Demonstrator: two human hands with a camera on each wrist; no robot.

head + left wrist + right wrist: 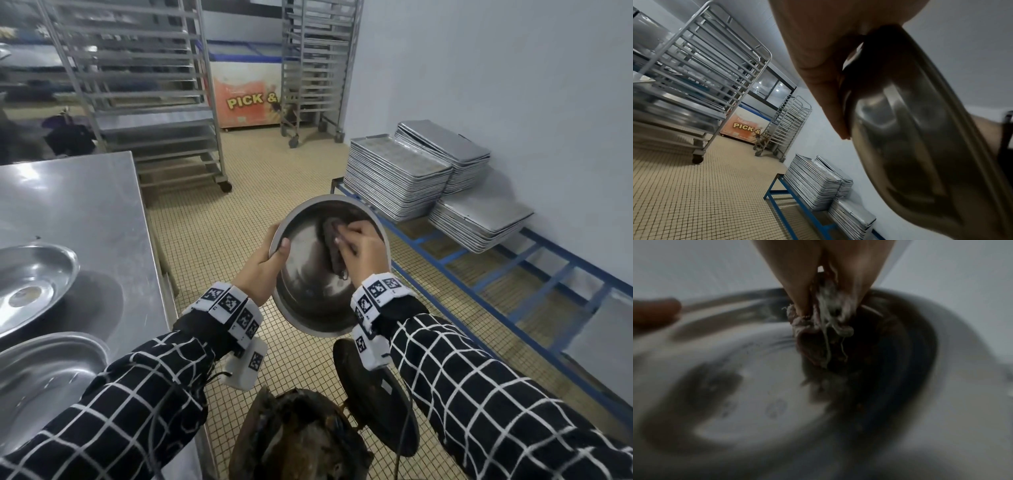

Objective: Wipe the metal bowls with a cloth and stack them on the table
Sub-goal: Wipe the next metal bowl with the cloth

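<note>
A round metal bowl (pixel 305 270) is held in the air above the tiled floor, tilted toward me. My left hand (pixel 265 263) grips its left rim, thumb inside and fingers behind; the left wrist view shows the bowl (pixel 920 129) from outside with my left hand (pixel 824 73) around it. My right hand (pixel 359 245) is inside the bowl and grips a dark, frayed cloth (pixel 334 240) pressed against the inner wall. In the blurred right wrist view the cloth (pixel 818 340) hangs from my right hand (pixel 828 280) over the bowl (pixel 735 394). Two more metal bowls (pixel 30 284) (pixel 44 373) lie on the steel table (pixel 85 198) at left.
Stacks of metal baking trays (pixel 428 174) sit on a low blue frame (pixel 513 274) along the right wall. Wheeled tray racks (pixel 144 85) and an orange chest freezer (pixel 246 96) stand at the back. A dark rusty machine (pixel 308 435) is right below my arms.
</note>
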